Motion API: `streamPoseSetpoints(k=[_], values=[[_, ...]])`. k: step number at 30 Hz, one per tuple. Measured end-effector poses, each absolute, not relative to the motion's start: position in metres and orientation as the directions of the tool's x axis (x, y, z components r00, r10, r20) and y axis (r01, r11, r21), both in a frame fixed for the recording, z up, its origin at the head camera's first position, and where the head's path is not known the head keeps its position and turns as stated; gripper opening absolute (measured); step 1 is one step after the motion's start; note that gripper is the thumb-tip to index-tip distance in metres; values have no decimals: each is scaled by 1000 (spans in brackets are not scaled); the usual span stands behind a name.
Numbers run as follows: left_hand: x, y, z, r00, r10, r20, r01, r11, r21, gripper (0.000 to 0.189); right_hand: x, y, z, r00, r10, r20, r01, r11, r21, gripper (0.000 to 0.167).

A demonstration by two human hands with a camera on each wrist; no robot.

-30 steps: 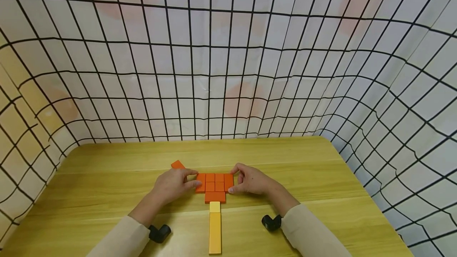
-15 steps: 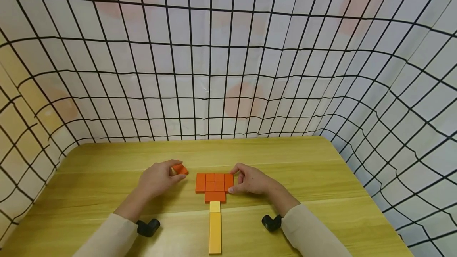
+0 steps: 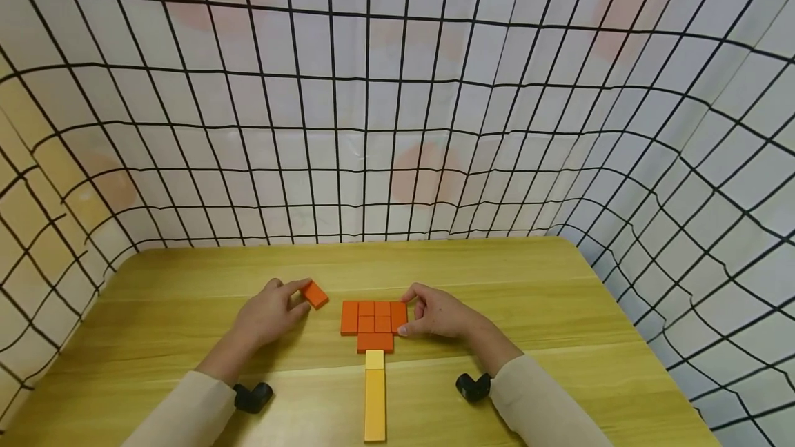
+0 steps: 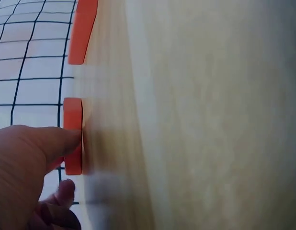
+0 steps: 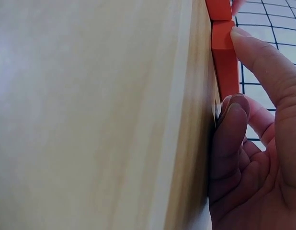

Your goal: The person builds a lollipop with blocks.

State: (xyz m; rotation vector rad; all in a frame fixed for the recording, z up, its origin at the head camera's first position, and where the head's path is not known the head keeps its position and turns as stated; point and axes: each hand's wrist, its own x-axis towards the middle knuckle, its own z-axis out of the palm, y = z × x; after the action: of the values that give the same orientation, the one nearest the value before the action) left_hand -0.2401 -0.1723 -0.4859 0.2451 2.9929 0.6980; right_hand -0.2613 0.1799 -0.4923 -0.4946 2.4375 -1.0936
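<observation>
My left hand (image 3: 268, 312) is left of the block arrangement and pinches a loose flat orange block (image 3: 314, 294) at its left end. In the left wrist view the thumb (image 4: 66, 139) presses on that block's near side, close to the tabletop. Several orange blocks (image 3: 366, 325) lie edge to edge in the middle, forming a wide shape with one block below. My right hand (image 3: 439, 312) holds the rightmost block (image 3: 399, 316) between index finger and thumb at its two ends. The thumb (image 5: 256, 52) touches this block's near end in the right wrist view.
Below the orange shape, a small yellow block (image 3: 375, 360) and a long yellow block (image 3: 375, 405) continue downward in line. The wooden table (image 3: 528, 274) is bounded at the back and sides by a black net (image 3: 366, 131) before white sheeting.
My left hand has left the left edge of the orange shape and moved left to the loose block. It now pinches that block and has turned it. The right hand has stayed still.
</observation>
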Motion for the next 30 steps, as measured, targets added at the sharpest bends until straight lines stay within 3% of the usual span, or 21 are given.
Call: streamPoseSetpoints(k=[4, 9, 21, 30], values=[[-240, -166, -479, -986, 164, 3, 151, 900, 408, 42, -261, 180, -491, -850, -473, -230, -140, 626, -767, 50], [-240, -164, -475, -983, 182, -13, 162, 902, 401, 48, -260, 180, -489, -851, -472, -231, -139, 626, -767, 49], [-239, -171, -475, -971, 229, -68, 165, 847, 505, 40, -261, 181, -490, -849, -478, -226, -142, 618, -773, 50], [-244, -160, -471, -976, 213, -43, 163, 851, 500, 33, -259, 181, -489, -845, -484, -228, -141, 612, -778, 50]])
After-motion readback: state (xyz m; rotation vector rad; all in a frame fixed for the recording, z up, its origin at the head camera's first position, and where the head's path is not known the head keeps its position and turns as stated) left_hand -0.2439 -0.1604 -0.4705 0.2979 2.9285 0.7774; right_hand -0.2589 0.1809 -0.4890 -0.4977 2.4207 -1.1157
